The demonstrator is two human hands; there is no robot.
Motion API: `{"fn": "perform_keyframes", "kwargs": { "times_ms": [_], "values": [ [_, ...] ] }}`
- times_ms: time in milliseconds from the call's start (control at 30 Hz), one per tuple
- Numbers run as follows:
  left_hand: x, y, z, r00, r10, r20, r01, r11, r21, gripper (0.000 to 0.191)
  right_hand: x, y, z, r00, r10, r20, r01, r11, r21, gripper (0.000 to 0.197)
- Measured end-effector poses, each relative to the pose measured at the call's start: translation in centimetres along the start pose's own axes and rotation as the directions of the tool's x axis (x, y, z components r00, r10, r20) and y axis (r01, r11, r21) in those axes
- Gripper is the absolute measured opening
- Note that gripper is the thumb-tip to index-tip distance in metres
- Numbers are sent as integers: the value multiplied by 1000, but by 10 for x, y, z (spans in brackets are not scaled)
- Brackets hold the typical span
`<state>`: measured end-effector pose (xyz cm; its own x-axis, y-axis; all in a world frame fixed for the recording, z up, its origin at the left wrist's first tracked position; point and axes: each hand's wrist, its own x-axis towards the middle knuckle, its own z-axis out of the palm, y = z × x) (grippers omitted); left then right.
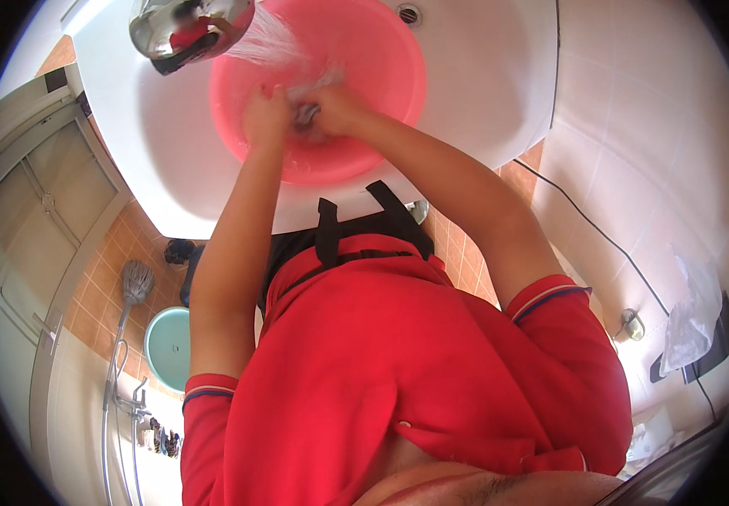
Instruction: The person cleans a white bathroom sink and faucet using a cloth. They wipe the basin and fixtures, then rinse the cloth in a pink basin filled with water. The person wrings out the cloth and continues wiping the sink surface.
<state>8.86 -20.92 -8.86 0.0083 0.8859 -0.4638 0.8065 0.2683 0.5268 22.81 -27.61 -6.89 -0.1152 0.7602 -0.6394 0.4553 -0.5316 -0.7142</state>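
Observation:
A wet, crumpled grey-white cloth (307, 114) is bunched between my two hands, low inside a pink plastic basin (396, 69). My left hand (267, 114) grips it from the left side with the fingers curled. From the right, my right hand (336, 111) closes on the same cloth, and a pale part of it trails up behind the knuckles. Water (269, 38) sprays into the basin from beside a chrome faucet (190, 28) at the upper left. The basin stands in a white sink (485, 82). Water blurs the cloth's lower part.
The sink's drain hole (409, 14) lies beyond the basin. At the left are a mop (138, 281), a turquoise basin (168, 348), a shower hose and a door (42, 209). A black cable (598, 228) runs along the right wall towards a clear plastic bag (690, 322).

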Motion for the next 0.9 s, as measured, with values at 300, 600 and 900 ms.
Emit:
{"fn": "perform_keyframes", "kwargs": {
  "times_ms": [300, 600, 900],
  "values": [
    [53, -48, 42, 875, -175, 452, 459, 600, -655, 47, 47, -2, 0, 661, 0, -750, -227, 953, -200, 32],
    [22, 9, -10, 686, 98, 721, 705, 155, -692, 49, 24, -11, 19, 933, 259, 248, -282, 101, 954, 30],
    [-3, -8, -13, 632, 531, 564, 511, 261, -819, 50, -10, -48, 38, 974, 169, -151, 139, 83, 987, 34]
  ]
}}
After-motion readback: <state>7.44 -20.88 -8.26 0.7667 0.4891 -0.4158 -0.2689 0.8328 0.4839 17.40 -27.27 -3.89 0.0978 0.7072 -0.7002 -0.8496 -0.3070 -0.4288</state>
